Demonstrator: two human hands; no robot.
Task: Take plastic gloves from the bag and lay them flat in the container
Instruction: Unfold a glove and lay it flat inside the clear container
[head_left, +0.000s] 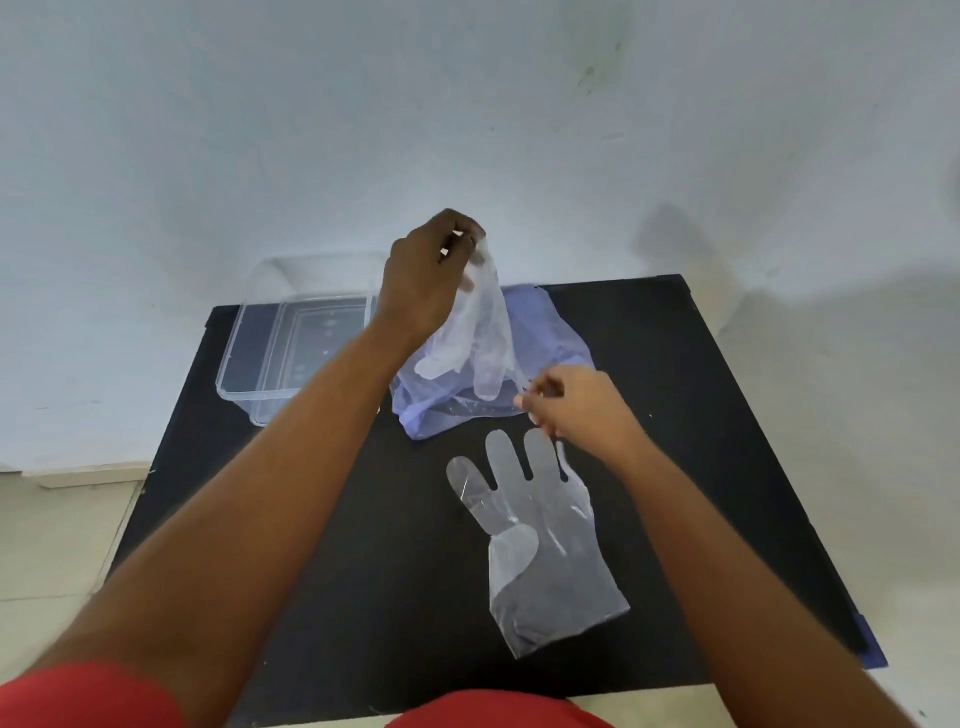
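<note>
Left hand (423, 280) is up high, fingers pinched on a clear plastic glove (480, 332) that dangles above the bluish bag (545, 358). Right hand (571, 405) sits at the bag's near edge, fingers curled together; whether they grip it, I cannot tell. 1 flat glove (545, 540) lies on the black surface (363, 571). The clear container (306, 332) at the left looks empty, so laying in is all ahead.

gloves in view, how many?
2. One glove lies flat on the table, near the right hand. The other glove hangs pinched in the left hand above the bag. More may be hidden inside the bag.
</note>
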